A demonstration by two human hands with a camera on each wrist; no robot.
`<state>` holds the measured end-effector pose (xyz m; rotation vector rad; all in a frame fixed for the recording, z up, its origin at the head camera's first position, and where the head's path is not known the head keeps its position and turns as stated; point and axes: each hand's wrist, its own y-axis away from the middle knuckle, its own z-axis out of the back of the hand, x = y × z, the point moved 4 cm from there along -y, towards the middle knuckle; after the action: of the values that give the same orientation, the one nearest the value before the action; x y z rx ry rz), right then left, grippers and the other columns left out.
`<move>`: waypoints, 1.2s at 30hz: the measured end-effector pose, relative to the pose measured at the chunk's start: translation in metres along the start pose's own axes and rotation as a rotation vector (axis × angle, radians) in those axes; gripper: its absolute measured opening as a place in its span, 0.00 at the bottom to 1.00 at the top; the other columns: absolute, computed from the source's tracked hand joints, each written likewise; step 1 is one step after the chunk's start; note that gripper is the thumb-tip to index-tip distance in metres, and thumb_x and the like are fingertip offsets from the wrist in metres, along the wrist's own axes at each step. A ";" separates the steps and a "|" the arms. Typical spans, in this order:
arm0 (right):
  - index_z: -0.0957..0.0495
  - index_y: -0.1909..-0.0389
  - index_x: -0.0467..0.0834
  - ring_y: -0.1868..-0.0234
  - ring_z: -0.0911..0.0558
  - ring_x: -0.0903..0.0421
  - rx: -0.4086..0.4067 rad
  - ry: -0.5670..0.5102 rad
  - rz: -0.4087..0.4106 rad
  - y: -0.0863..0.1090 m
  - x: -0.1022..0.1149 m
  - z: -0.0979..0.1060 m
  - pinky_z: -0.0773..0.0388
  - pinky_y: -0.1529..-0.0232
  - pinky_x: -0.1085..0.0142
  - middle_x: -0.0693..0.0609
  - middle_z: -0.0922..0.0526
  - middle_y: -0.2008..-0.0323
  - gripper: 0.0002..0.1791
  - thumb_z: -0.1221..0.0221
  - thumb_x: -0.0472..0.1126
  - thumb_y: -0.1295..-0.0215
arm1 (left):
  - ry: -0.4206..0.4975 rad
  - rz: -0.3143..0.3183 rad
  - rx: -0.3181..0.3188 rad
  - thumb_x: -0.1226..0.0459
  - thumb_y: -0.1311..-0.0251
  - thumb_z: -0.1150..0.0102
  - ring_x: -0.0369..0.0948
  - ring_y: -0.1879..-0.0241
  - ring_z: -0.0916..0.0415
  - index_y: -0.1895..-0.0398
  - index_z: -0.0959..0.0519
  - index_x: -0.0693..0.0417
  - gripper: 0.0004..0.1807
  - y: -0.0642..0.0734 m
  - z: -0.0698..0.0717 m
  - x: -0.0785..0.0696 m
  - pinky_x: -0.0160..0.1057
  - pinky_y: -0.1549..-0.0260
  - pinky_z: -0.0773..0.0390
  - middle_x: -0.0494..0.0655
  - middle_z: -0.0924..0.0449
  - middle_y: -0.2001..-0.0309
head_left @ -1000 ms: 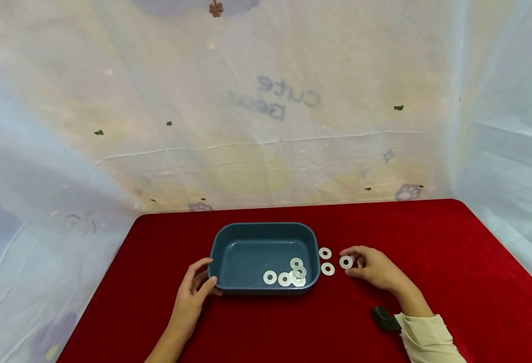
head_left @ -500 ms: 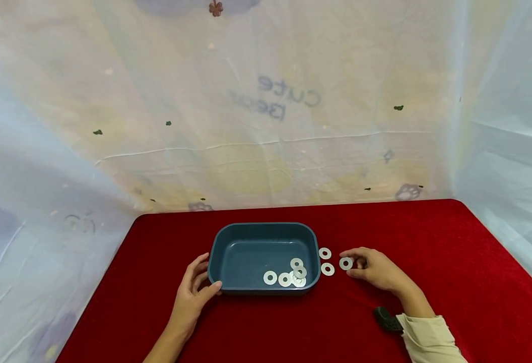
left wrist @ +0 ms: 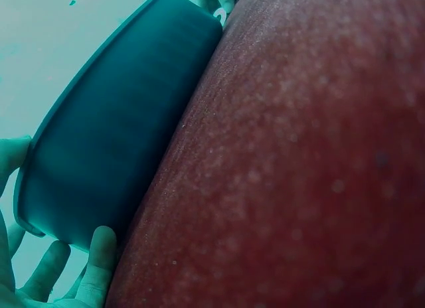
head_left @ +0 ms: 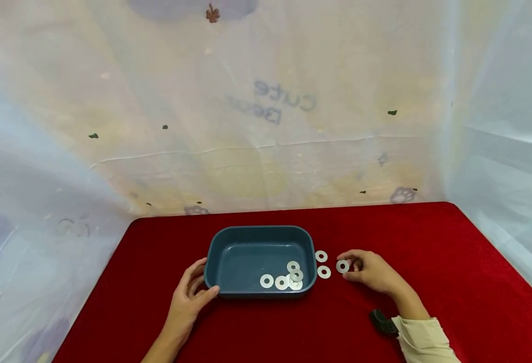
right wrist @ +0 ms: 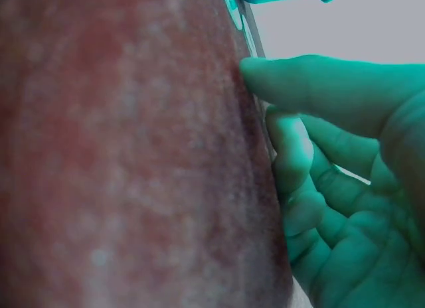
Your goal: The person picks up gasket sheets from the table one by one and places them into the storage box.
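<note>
A blue-grey rectangular plastic basin (head_left: 261, 234) stands on the red cloth, with several flat metal washers (head_left: 267, 281) in its near right part. My left hand (head_left: 186, 302) holds the basin's near left corner, thumb at the rim and fingers along the side; in the left wrist view, fingertips (left wrist: 103, 245) lie against its outer wall. To the right of the basin, my right hand (head_left: 370, 272) pinches a washer (head_left: 342, 266) by its edges between thumb and index finger, at the cloth. In the right wrist view that washer is mostly hidden behind the thumb (right wrist: 292, 79).
Two more washers, a far one (head_left: 321, 256) and a near one (head_left: 324, 272), lie between the basin and my right hand. A dark strap (head_left: 383, 322) is at my right wrist, by a beige sleeve (head_left: 424, 338). A pale printed curtain (head_left: 266, 166) hangs behind the red table (head_left: 266, 333).
My left thumb has slid from the basin's left rim toward its near corner. The head view has shifted slightly. My right hand stays around the same washer, and the basin looks still.
</note>
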<state>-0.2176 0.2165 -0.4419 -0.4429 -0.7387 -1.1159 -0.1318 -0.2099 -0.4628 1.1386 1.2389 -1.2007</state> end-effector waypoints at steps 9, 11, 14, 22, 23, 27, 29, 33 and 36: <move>0.19 0.51 0.43 0.70 0.27 0.60 -0.028 -0.057 -0.030 0.001 -0.001 0.002 0.28 0.69 0.70 0.50 0.21 0.65 0.17 0.31 0.39 0.41 | -0.005 -0.004 0.009 0.71 0.37 0.37 0.40 0.40 0.28 0.26 0.39 0.43 0.38 -0.001 -0.001 0.001 0.32 0.57 0.18 0.49 0.37 0.33; 0.19 0.51 0.43 0.70 0.27 0.60 -0.033 -0.058 -0.033 0.001 -0.002 0.003 0.28 0.69 0.70 0.50 0.21 0.65 0.17 0.30 0.39 0.42 | -0.002 -0.006 0.010 0.71 0.37 0.37 0.39 0.40 0.28 0.26 0.39 0.43 0.38 -0.002 -0.001 0.001 0.32 0.57 0.18 0.49 0.37 0.33; 0.19 0.49 0.43 0.71 0.27 0.61 -0.021 -0.040 -0.014 0.001 -0.002 0.003 0.28 0.69 0.70 0.50 0.21 0.65 0.20 0.29 0.38 0.44 | -0.006 -0.008 0.006 0.71 0.37 0.37 0.39 0.40 0.28 0.27 0.39 0.43 0.38 -0.003 -0.001 0.001 0.32 0.57 0.18 0.49 0.37 0.34; 0.19 0.46 0.41 0.71 0.29 0.62 0.033 0.003 0.041 0.002 -0.001 0.004 0.30 0.70 0.71 0.50 0.22 0.65 0.21 0.32 0.34 0.43 | -0.002 -0.007 -0.004 0.71 0.38 0.36 0.39 0.40 0.28 0.27 0.39 0.44 0.38 -0.002 0.000 0.001 0.32 0.57 0.18 0.49 0.37 0.34; 0.19 0.47 0.41 0.71 0.29 0.63 0.032 0.004 0.039 0.002 -0.001 0.004 0.30 0.70 0.71 0.50 0.22 0.66 0.21 0.32 0.34 0.43 | -0.002 -0.008 -0.003 0.71 0.38 0.37 0.39 0.40 0.28 0.27 0.39 0.44 0.38 -0.002 0.000 0.001 0.32 0.57 0.18 0.49 0.37 0.34; 0.18 0.48 0.42 0.71 0.28 0.63 0.024 0.000 0.028 0.002 -0.001 0.003 0.30 0.70 0.71 0.51 0.21 0.66 0.19 0.32 0.33 0.43 | 0.000 -0.004 -0.002 0.72 0.37 0.37 0.38 0.40 0.28 0.27 0.39 0.43 0.38 -0.001 0.000 0.002 0.32 0.58 0.18 0.49 0.37 0.34; 0.18 0.49 0.42 0.71 0.28 0.63 0.018 -0.001 0.022 0.002 -0.002 0.003 0.29 0.69 0.71 0.51 0.21 0.66 0.19 0.31 0.34 0.43 | -0.002 -0.002 -0.002 0.72 0.37 0.37 0.38 0.40 0.28 0.27 0.39 0.43 0.38 -0.001 0.000 0.002 0.32 0.58 0.18 0.49 0.37 0.33; 0.19 0.50 0.42 0.71 0.28 0.63 0.001 0.015 0.006 0.001 -0.002 0.003 0.29 0.70 0.70 0.52 0.21 0.66 0.18 0.31 0.36 0.42 | -0.002 0.002 0.000 0.71 0.38 0.37 0.38 0.41 0.28 0.27 0.40 0.43 0.38 -0.001 0.000 0.001 0.33 0.58 0.17 0.49 0.38 0.33; 0.19 0.50 0.43 0.71 0.28 0.63 -0.007 0.024 -0.003 0.002 -0.002 0.003 0.30 0.70 0.70 0.52 0.21 0.65 0.18 0.31 0.39 0.41 | 0.002 0.004 0.002 0.71 0.38 0.36 0.38 0.41 0.28 0.26 0.40 0.43 0.38 0.000 0.000 0.001 0.34 0.58 0.17 0.48 0.38 0.33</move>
<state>-0.2174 0.2200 -0.4413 -0.4339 -0.7149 -1.1256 -0.1323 -0.2101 -0.4640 1.1434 1.2371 -1.1983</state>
